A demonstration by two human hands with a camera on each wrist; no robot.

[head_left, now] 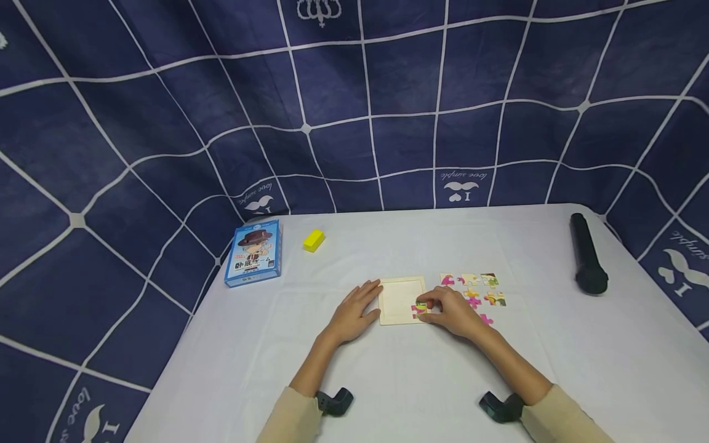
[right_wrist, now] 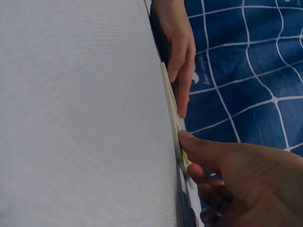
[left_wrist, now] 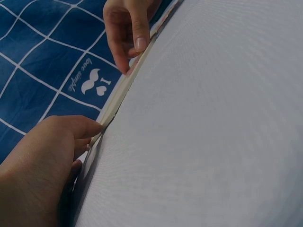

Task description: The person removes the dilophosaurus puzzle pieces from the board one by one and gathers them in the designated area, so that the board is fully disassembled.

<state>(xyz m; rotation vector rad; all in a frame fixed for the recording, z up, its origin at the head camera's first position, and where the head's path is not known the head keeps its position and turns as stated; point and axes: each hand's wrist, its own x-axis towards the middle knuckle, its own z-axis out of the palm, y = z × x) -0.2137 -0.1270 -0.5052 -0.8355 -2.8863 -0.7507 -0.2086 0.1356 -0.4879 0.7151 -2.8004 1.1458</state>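
Note:
A square pale wooden puzzle tray (head_left: 397, 298) lies on the white table in the head view. At its left edge my left hand (head_left: 354, 312) rests with fingers extended, fingertips and thumb touching the rim. My right hand (head_left: 450, 311) is over the tray's lower right corner, where its thumb and index finger pinch a green, yellow and pink puzzle piece (head_left: 421, 306), partly hidden by the fingers. Pink shows beside the fingertips within that corner. In the right wrist view, the right thumb (right_wrist: 201, 147) lies close along the tray rim (right_wrist: 170, 111).
Several loose puzzle pieces (head_left: 490, 280) lie right of the tray, some partly behind the right hand. Farther back are a blue card box (head_left: 253, 253) and a yellow block (head_left: 314, 240). A black microphone-shaped object (head_left: 588, 255) lies at the far right. A dark blue curtain (head_left: 399, 80) hangs behind.

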